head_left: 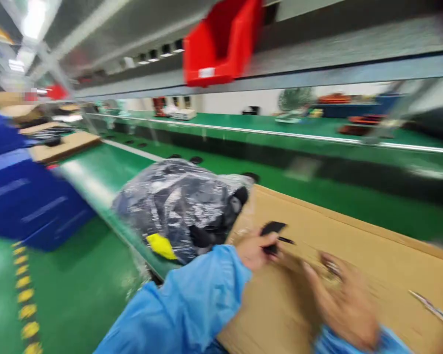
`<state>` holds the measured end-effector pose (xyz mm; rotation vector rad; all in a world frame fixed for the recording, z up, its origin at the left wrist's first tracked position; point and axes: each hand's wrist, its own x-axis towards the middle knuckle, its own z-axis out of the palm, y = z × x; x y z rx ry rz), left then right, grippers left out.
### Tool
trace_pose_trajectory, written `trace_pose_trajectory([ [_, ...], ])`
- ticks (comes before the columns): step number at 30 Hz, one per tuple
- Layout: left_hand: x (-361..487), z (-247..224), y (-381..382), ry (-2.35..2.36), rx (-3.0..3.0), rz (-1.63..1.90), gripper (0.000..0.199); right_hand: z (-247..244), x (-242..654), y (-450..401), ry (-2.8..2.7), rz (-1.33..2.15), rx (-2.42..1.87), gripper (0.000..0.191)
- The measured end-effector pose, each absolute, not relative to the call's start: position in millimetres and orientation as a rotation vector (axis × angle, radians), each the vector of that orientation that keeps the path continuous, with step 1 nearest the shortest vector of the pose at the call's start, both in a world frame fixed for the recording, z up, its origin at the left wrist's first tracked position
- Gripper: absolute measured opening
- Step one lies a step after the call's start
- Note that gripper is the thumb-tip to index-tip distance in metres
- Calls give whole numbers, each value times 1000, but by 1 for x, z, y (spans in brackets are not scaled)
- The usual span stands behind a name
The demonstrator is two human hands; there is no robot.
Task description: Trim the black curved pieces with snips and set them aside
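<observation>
Head view: left hand [254, 250] pinches small black tool [271, 231]; right hand [341, 307] blurred over tan cardboard sheet [387, 246], grip unclear; plastic-wrapped dark bundle [177, 211] just beside, on green conveyor [96, 182].

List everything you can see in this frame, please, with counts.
red plastic bin: one, red, on the overhead shelf
blue crates: at least two, blue, left of the belt
green conveyor belt: one, green, running ahead
plastic-wrapped bundle: one, dark under clear film, on the belt
yellow tag: one, yellow, at the bundle's lower edge
cardboard sheet: one, tan, beside the bundle
metal blade: one, silver, on the cardboard
fan: one, pale, on the far bench
black object: one, black, blurred, in the left hand
left hand: one, over the cardboard
right hand: one, fingers spread over the cardboard
blue sleeve: one, blue, on the left arm
</observation>
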<state>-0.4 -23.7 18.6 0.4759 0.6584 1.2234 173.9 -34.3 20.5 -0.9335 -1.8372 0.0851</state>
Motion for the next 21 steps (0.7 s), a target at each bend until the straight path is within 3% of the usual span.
trace_pose_trajectory([
  [3, -5, 21, -26, 710, 447, 1214, 45, 19, 183, -41, -1917, -110, -1019, 40],
  [10, -4, 23, -36, 748, 471, 1168, 46, 15, 174, -46, -2031, -202, -1190, 36],
  [21, -4, 27, -39, 766, 508, 1153, 46, 19, 174, -50, -2034, -89, -1256, 29],
])
